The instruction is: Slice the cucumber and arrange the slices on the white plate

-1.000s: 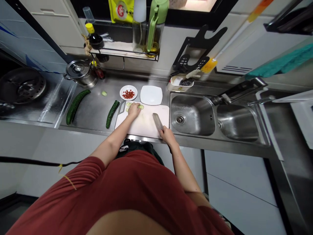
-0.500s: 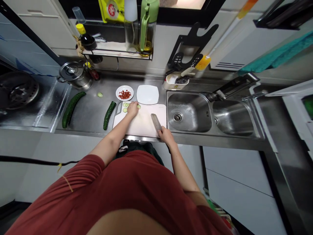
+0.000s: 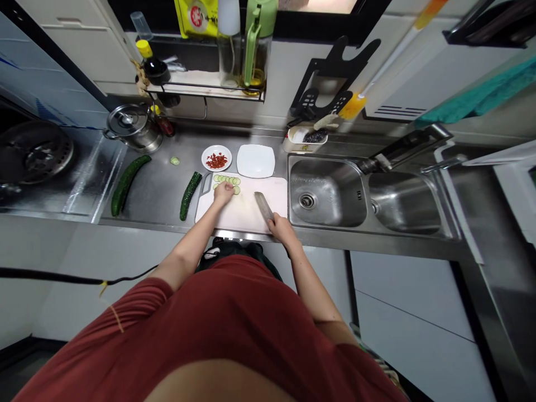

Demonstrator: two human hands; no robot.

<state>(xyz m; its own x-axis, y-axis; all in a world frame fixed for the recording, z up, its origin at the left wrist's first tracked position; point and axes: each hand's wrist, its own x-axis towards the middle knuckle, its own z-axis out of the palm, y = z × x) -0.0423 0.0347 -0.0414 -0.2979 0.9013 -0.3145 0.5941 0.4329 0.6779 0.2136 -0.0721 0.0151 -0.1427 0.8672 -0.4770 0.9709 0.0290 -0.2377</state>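
A knife [image 3: 263,206] with a broad blade is in my right hand [image 3: 280,226], over the right part of the white cutting board [image 3: 251,215]. My left hand [image 3: 224,193] is low over the board's left part, its fingers pinched beside cucumber slices [image 3: 228,180]. Whatever those fingers hold is too small to make out. The slices lie in a row near the board's back edge, with a few just below. A cut cucumber piece [image 3: 190,195] rests left of the board. Behind it are a plate of chopped red pieces [image 3: 216,161] and a white square plate [image 3: 255,161].
A whole cucumber [image 3: 128,185] and a cucumber end [image 3: 175,161] lie on the steel counter to the left. A lidded pot [image 3: 133,128] stands at the back left. The double sink [image 3: 329,192] borders the board's right side. A bottle shelf [image 3: 201,89] hangs above.
My left hand has moved slightly down, away from the back row, uncovering more slices. The knife stays over the board's right part. The whole view has shifted slightly.
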